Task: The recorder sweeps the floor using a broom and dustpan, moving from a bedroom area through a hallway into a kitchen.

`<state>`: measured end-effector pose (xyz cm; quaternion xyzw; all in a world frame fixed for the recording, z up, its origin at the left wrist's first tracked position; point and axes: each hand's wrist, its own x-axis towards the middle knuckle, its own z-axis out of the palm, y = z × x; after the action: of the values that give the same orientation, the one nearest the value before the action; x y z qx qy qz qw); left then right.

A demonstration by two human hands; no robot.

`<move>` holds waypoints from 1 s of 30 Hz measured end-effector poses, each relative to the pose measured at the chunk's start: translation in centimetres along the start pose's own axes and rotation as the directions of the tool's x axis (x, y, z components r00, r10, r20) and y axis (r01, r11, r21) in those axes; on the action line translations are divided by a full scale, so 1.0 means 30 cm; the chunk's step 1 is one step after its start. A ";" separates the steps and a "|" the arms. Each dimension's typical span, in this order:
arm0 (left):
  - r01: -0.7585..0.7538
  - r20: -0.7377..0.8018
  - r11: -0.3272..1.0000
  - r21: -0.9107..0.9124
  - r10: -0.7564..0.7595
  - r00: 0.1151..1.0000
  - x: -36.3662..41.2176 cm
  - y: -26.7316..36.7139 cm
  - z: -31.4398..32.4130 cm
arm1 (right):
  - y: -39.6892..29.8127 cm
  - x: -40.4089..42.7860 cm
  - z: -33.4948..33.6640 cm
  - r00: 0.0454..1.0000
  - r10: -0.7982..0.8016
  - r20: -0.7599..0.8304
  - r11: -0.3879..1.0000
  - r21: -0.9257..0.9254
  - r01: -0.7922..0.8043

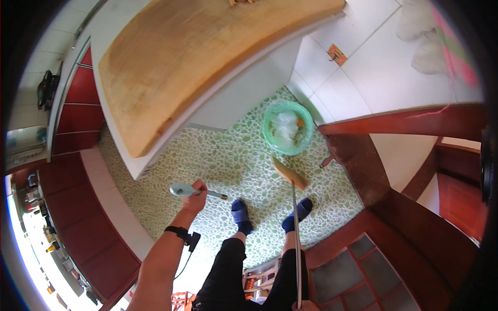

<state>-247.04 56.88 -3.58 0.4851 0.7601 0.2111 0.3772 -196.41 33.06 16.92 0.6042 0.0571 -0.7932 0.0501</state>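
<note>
My left hand [195, 198] is closed around a pale blue-grey handled tool [181, 189], held above the floor. Its broad end points left, and a narrow shaft with a small tan and dark tip, perhaps bristles, sticks out to the right. At the bottom edge, partly cut off, my right hand [305, 306] grips a long metal pole [297, 241]. That pole runs forward to a tan, elongated head [290, 174] resting on the floor, perhaps a broom or mop head. Just beyond the head stands a green waste bin [267, 134] with a clear liner and crumpled plastic inside.
A thick wooden board [186, 77] lies on a white cabinet [241, 85] ahead. Dark red cabinets [78, 206] line the left. At right are a brown wooden door frame [362, 163] and a glazed door panel [350, 272]. The floor [202, 155] has a green pebble pattern.
</note>
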 end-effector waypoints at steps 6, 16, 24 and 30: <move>-0.271 0.053 0.961 0.057 0.268 0.962 -0.007 0.232 0.111 | -0.039 -0.024 -0.012 1.000 -0.017 0.003 0.997 -0.080 0.017; -0.032 0.132 0.984 0.173 0.009 0.991 0.272 0.336 0.462 | -0.060 -0.027 -0.086 0.964 -0.077 -0.253 0.995 -0.081 0.058; 0.098 0.009 0.901 0.423 -0.112 0.994 0.567 0.241 0.779 | 0.016 -0.023 -0.164 0.982 -0.042 -0.184 0.989 -0.149 0.014; 0.148 -0.050 0.911 0.386 -0.140 0.989 0.711 0.206 0.874 | 0.028 -0.048 -0.225 0.987 -0.009 -0.163 0.983 -0.180 -0.020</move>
<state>-228.28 77.53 -23.62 0.4906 0.8245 0.0332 0.2799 -189.45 33.27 16.52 0.6601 0.1312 -0.7326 0.1022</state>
